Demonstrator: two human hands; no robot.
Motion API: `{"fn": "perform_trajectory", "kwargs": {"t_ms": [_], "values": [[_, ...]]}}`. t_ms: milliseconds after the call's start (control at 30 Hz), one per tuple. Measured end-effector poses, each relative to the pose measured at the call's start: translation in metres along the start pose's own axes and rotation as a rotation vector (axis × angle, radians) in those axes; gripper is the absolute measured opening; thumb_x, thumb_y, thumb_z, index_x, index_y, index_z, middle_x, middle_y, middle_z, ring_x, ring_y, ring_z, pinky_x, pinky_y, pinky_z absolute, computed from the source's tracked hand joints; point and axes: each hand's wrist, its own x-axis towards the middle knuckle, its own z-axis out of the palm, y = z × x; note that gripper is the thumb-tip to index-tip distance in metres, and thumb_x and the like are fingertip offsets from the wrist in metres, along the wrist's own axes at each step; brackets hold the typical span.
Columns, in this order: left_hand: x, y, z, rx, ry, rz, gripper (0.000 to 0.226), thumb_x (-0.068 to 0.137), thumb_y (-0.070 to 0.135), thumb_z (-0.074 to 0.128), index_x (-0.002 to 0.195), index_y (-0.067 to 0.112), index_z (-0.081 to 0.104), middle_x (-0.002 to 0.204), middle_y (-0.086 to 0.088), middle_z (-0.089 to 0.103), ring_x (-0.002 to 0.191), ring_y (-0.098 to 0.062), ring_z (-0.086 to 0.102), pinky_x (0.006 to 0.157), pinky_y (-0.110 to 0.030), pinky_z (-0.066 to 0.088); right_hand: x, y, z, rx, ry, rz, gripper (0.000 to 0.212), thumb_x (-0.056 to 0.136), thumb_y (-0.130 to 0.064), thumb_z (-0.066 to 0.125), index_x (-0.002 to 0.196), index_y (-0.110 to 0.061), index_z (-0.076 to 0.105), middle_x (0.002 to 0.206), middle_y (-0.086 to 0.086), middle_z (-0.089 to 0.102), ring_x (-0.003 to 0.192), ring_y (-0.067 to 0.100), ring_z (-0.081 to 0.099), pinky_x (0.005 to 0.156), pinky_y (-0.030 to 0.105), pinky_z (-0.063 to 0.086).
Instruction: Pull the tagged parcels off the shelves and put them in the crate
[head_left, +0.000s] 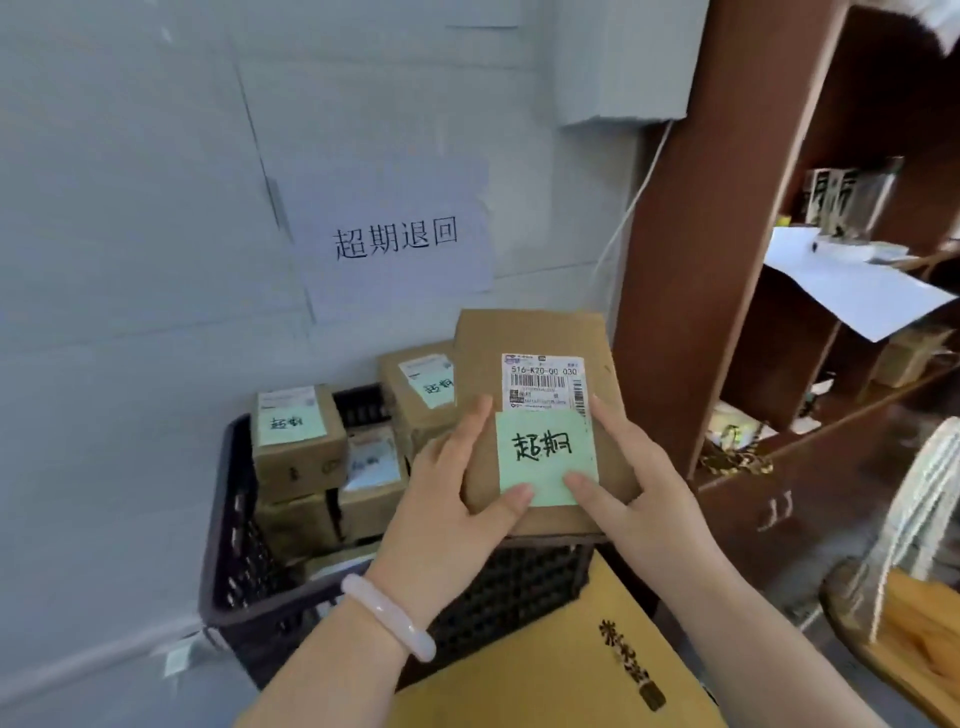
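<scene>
Soft, even, fairly bright light washes the pale grey wall. Shadow pools inside the black plastic crate. The brown cardboard parcel looks slightly soft; the dark brown wooden shelf unit bows and blurs rightward.

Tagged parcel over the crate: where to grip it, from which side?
Grip the parcel by its lower side edges, one hand from each side, as left hand and right hand do: it's flat, wide, so opposed edges likely steady it.

Printed wall sign, white cable, yellow carton
</scene>
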Motion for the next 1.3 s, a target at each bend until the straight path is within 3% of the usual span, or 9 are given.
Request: {"fn": "perform_trajectory", "kwargs": {"t_ms": [100,267,400,633,767,867,1067,1200,1300], "values": [[0.002,-0.007,-0.025,-0.023,0.030,-0.060,0.080,0.083,0.050,0.070,0.138,0.069,0.015,0.147,0.015,0.035,0.131,-0.002,0.040,0.110,-0.031,0.038,0.019,-0.012,0.021,-0.017,-0.078,-0.024,0.069,0.081,-0.047,0.068,0.138,-0.062,0.030,0.143,-0.025,0.039,0.133,-0.005,0.030,0.111,0.037,0.035],[0.006,-0.019,-0.054,-0.020,0.138,-0.148,0.082,0.082,0.051,0.071,0.141,0.068,0.016,0.135,0.030,0.036,0.133,-0.001,0.034,0.112,-0.035,0.034,0.049,-0.022,0.046,0.029,-0.220,-0.086,0.068,0.083,-0.047,0.068,0.135,-0.066,0.028,0.136,-0.039,0.035,0.133,-0.006,0.030,0.113,0.041,0.034],[0.007,-0.020,-0.065,-0.033,0.203,-0.234,0.081,0.082,0.044,0.074,0.139,0.069,0.022,0.140,0.028,0.036,0.135,-0.003,0.034,0.113,-0.041,0.036,0.066,-0.022,0.061,0.091,-0.315,-0.100,0.069,0.084,-0.046,0.068,0.134,-0.068,0.027,0.146,-0.028,0.034,0.135,-0.006,0.028,0.114,0.040,0.031],[0.009,-0.027,-0.078,-0.027,0.311,-0.298,0.077,0.083,0.043,0.074,0.134,0.073,0.025,0.131,0.044,0.040,0.121,0.015,0.041,0.092,-0.012,0.041,0.094,-0.027,0.079,0.169,-0.454,-0.120,0.069,0.083,-0.046,0.069,0.135,-0.065,0.028,0.145,-0.028,0.034,0.134,-0.003,0.032,0.112,0.038,0.035],[0.030,-0.025,-0.092,-0.088,0.328,-0.367,0.075,0.084,0.044,0.073,0.136,0.069,0.026,0.121,0.047,0.039,0.127,0.000,0.044,0.107,-0.030,0.042,0.112,-0.030,0.081,0.226,-0.457,-0.118,0.067,0.082,-0.049,0.068,0.131,-0.070,0.027,0.140,-0.033,0.035,0.130,0.000,0.039,0.102,0.033,0.044],[0.059,-0.018,-0.101,-0.093,0.316,-0.391,0.080,0.082,0.046,0.074,0.143,0.062,0.024,0.142,0.032,0.037,0.134,-0.009,0.039,0.112,-0.043,0.038,0.128,-0.031,0.079,0.240,-0.421,-0.141,0.063,0.082,-0.050,0.067,0.130,-0.068,0.031,0.138,-0.033,0.038,0.127,-0.003,0.039,0.103,0.032,0.041],[0.116,-0.009,-0.086,-0.123,0.243,-0.362,0.100,0.069,0.055,0.077,0.149,0.053,0.017,0.151,0.016,0.039,0.133,-0.013,0.044,0.111,-0.040,0.038,0.168,-0.016,0.062,0.254,-0.275,-0.091,0.047,0.086,-0.047,0.064,0.127,-0.056,0.043,0.114,-0.040,0.048,0.111,-0.014,0.047,0.072,0.003,0.042],[0.139,-0.026,-0.065,-0.043,0.211,-0.372,0.088,0.082,0.052,0.072,0.152,0.047,0.019,0.155,0.015,0.033,0.137,-0.012,0.039,0.109,-0.034,0.036,0.193,0.003,0.064,0.138,-0.275,-0.075,0.042,0.091,-0.045,0.059,0.131,-0.041,0.048,0.129,-0.019,0.052,0.120,0.007,0.048,0.089,0.023,0.039],[0.143,-0.042,-0.050,0.054,0.182,-0.364,0.079,0.084,0.054,0.068,0.150,0.045,0.026,0.154,0.013,0.036,0.138,-0.010,0.036,0.102,-0.023,0.029,0.205,0.015,0.071,0.082,-0.337,-0.068,0.039,0.093,-0.043,0.057,0.131,-0.039,0.050,0.136,-0.012,0.052,0.122,0.008,0.047,0.092,0.023,0.037]]}}
